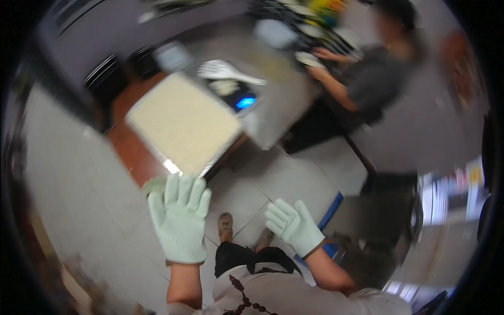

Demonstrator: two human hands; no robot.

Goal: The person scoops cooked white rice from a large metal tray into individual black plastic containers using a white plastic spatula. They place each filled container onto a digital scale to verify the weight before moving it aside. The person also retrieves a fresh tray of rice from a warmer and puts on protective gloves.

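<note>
My left hand [183,220], in a pale green knit glove, is spread open, palm down, just before the near corner of a metal tray [170,165] filled with a flat, cream-coloured layer. Whether its fingertips touch the tray cannot be told. A bunched pale cloth or glove [154,186] shows behind its thumb. My right hand [295,230], gloved alike, hangs above the floor with its palm turned up and fingers a little curled, holding nothing. Beyond the tray, a white slotted spatula [228,72] lies across a dark device with a blue-lit display [245,103], beside a pale lump [224,87].
At the grey table [271,114] a person [378,78] handles a pale item. Translucent containers [173,57] stand at the table's far side. Black chairs [106,76] are at the left. To my right are a blue bar [331,210] and a dark chair or stool [366,220].
</note>
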